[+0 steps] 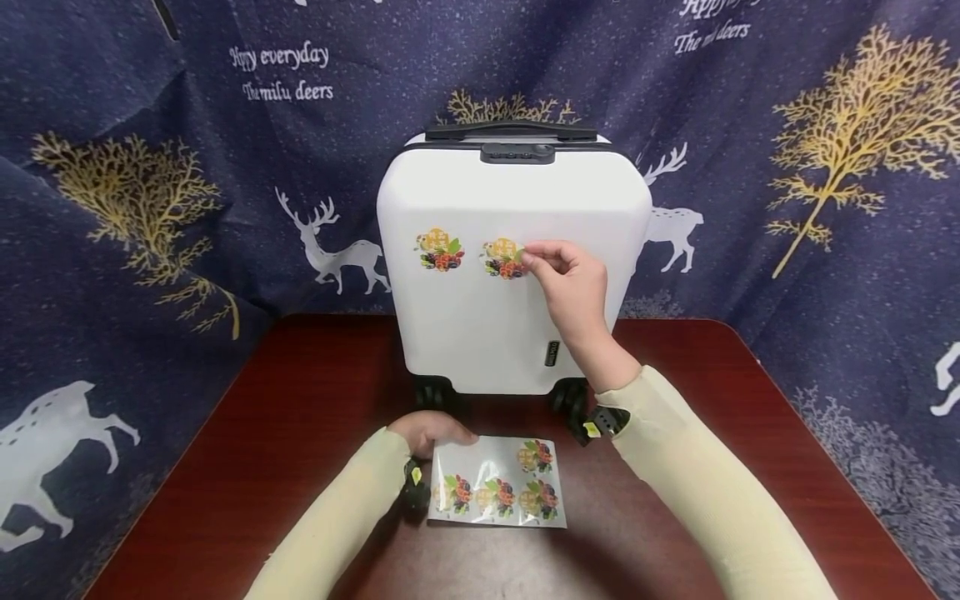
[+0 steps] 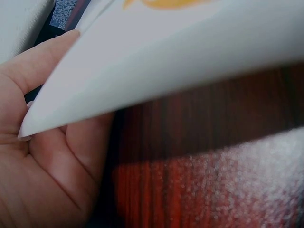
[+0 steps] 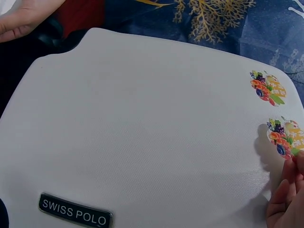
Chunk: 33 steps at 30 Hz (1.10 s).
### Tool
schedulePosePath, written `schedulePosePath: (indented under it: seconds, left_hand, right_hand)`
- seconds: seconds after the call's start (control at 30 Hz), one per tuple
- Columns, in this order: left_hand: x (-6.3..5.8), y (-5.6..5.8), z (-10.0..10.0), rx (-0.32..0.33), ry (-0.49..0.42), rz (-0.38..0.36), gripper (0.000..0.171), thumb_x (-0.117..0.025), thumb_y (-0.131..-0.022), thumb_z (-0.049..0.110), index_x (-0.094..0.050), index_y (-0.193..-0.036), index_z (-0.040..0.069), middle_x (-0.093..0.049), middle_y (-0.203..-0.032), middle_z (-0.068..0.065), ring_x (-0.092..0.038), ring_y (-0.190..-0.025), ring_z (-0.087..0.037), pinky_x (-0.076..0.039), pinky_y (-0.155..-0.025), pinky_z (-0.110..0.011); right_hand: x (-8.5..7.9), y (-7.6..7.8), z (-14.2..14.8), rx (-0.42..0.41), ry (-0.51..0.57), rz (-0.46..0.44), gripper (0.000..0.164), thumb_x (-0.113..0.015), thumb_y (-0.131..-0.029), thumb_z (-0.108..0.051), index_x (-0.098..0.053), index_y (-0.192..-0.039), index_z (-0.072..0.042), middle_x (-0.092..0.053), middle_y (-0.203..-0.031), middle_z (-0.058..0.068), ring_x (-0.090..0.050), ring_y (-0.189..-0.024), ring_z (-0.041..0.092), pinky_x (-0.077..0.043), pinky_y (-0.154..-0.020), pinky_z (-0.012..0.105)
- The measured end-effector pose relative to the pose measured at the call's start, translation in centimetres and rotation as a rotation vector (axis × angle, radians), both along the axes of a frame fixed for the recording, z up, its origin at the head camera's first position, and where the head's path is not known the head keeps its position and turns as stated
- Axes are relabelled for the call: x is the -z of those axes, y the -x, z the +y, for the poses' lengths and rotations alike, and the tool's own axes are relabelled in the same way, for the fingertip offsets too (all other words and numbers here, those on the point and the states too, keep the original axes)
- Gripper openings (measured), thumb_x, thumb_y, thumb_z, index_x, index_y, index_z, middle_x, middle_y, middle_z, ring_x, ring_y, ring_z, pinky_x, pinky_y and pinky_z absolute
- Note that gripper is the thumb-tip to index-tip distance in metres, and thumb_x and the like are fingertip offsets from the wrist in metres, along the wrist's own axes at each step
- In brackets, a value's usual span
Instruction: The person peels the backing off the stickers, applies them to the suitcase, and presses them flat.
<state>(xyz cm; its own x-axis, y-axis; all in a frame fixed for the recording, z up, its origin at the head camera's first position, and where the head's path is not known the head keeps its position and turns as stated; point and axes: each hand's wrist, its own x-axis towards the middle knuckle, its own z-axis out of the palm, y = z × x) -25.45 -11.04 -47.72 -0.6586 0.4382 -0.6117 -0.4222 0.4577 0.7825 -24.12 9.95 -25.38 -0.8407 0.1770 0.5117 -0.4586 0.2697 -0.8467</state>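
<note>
A white suitcase (image 1: 480, 333) stands upright on the table, with one fruit sticker (image 1: 440, 250) on the left of its front. To the right of that one, my right hand (image 1: 573, 287) pinches the edge of a second fruit sticker (image 1: 501, 258) between thumb and fingertips. In the right wrist view this sticker (image 3: 284, 135) casts a shadow on the suitcase; whether it touches there I cannot tell. Low in front of the suitcase, my left hand (image 1: 431, 432) holds the upper left corner of a glossy sticker sheet (image 1: 480, 454), which bears several fruit stickers. In the left wrist view the sheet (image 2: 142, 61) is lifted off the table.
The dark red table (image 1: 330, 358) reaches out on both sides of the suitcase. Behind it hangs a blue cloth (image 1: 315, 142) with white deer and golden trees. Black wheels (image 1: 433, 390) and a small nameplate (image 3: 75, 210) mark the suitcase's lower part.
</note>
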Motion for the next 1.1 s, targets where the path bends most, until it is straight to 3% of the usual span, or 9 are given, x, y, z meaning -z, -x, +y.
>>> schedulePosePath:
  seconds: [0.47,1.1]
  left_hand:
    - [-0.16,0.12,0.03,0.001,-0.007,0.007,0.030,-0.061,-0.101,0.017,-0.069,-0.118,-0.005,-0.076,-0.100,-0.010,-0.071,-0.081,-0.015,-0.062,-0.077,-0.031]
    - [-0.07,-0.18,0.05,-0.006,0.003,0.020,0.029,-0.061,-0.101,0.017,-0.070,-0.117,-0.005,-0.076,-0.098,-0.010,-0.071,-0.080,-0.014,-0.061,-0.076,-0.030]
  right_hand:
    - [-0.31,-0.12,-0.20,0.027,0.005,0.007,0.015,-0.072,-0.094,-0.008,-0.077,-0.105,0.001,-0.077,-0.096,0.020,-0.060,-0.072,-0.007,-0.047,-0.071,0.015]
    - [-0.21,-0.08,-0.44,0.045,-0.015,0.043,0.014,-0.072,-0.093,-0.007,-0.077,-0.103,0.001,-0.076,-0.095,0.024,-0.063,-0.072,0.004,-0.044,-0.066,0.014]
